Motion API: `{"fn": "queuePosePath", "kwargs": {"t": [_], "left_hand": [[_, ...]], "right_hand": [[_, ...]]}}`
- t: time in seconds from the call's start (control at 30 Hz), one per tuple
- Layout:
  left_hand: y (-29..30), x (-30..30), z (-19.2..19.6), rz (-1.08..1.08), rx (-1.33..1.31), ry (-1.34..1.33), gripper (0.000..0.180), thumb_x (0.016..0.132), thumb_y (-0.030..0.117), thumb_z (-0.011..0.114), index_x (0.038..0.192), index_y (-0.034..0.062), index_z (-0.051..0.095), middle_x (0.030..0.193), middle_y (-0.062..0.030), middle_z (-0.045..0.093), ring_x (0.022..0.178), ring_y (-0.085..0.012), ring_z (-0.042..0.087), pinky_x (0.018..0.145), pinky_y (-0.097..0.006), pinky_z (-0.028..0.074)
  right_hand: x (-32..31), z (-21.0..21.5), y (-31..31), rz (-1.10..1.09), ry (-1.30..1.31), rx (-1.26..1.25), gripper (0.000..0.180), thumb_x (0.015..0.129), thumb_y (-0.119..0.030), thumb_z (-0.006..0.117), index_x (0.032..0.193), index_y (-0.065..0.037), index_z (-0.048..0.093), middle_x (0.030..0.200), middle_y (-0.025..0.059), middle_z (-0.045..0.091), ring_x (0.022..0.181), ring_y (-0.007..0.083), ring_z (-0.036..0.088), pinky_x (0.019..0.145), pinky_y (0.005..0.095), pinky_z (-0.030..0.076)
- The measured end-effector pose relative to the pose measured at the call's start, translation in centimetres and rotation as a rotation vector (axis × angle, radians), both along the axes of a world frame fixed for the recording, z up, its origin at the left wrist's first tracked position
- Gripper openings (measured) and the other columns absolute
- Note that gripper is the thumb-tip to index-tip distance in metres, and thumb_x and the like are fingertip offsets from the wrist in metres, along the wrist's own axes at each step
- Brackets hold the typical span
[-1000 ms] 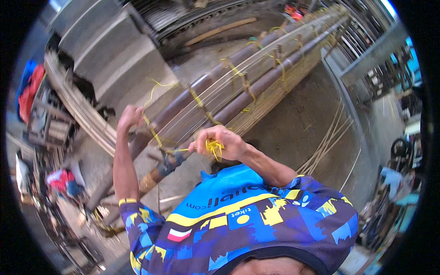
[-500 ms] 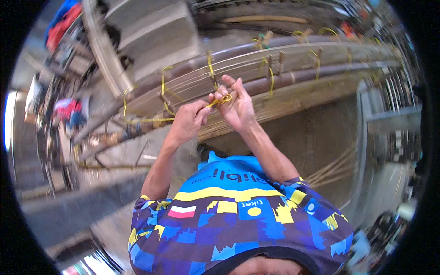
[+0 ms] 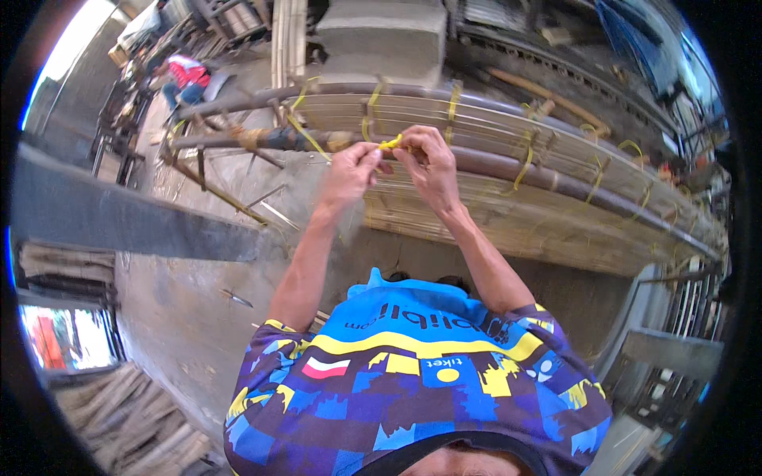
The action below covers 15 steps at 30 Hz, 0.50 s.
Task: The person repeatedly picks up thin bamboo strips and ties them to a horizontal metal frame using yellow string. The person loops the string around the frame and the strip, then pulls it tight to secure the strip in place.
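Observation:
Between my two hands is a small bunch of yellow cord (image 3: 390, 144), pinched from both sides. My left hand (image 3: 352, 171) has its thumb and fingers closed on the cord's left end. Curled fingers of my right hand (image 3: 429, 159) grip the other end. One yellow strand (image 3: 305, 136) slants from near my left hand up to the frame. Just beyond both hands runs a long frame of dark poles (image 3: 496, 166), with pale thin strips (image 3: 508, 127) stretched lengthwise and yellow ties looped round it at intervals. The exact knot is too small to make out.
A person in a red and white top (image 3: 188, 73) crouches at the far left. A grey beam (image 3: 143, 210) crosses on the left. Cut wood (image 3: 131, 416) is heaped at the lower left, and a knife-like tool (image 3: 236, 298) lies on the floor. A concrete block (image 3: 381, 40) stands beyond the frame.
The view has swung, so the frame now slopes down to the right. My right hand, earlier with fingers raised and spread, has closed on the cord. The yellow loop is now a tighter bunch.

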<state>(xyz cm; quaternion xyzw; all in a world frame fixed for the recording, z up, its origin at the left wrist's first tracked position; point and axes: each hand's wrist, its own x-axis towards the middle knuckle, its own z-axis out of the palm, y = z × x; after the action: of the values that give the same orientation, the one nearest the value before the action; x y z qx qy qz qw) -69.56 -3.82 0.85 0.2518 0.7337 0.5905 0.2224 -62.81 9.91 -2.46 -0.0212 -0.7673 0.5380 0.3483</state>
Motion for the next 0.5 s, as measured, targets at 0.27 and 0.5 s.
{"fn": "queuePosePath", "kwargs": {"t": [0.27, 0.5], "left_hand": [[-3.2, 0.9, -1.6, 0.130, 0.007, 0.089, 0.026, 0.082, 0.024, 0.055, 0.076, -0.0001, 0.062, 0.059, 0.0004, 0.052, 0.055, -0.0063, 0.045, 0.050, -0.023, 0.038], [-4.2, 1.4, -2.6, 0.140, 0.119, 0.317, 0.017, 0.079, 0.017, 0.058, 0.075, 0.0008, 0.061, 0.054, -0.0018, 0.050, 0.053, -0.0062, 0.044, 0.048, -0.025, 0.037]], "right_hand": [[0.4, 0.9, -4.2, 0.053, -0.194, -0.148, 0.004, 0.079, -0.003, 0.055, 0.078, 0.001, 0.056, 0.076, 0.0036, 0.054, 0.069, 0.0097, 0.049, 0.062, 0.0225, 0.040], [1.6, -0.8, -3.6, -0.275, -0.053, -0.461, 0.014, 0.087, -0.013, 0.046, 0.078, -0.003, 0.050, 0.071, 0.0011, 0.048, 0.064, 0.0094, 0.045, 0.056, 0.0223, 0.038]]}}
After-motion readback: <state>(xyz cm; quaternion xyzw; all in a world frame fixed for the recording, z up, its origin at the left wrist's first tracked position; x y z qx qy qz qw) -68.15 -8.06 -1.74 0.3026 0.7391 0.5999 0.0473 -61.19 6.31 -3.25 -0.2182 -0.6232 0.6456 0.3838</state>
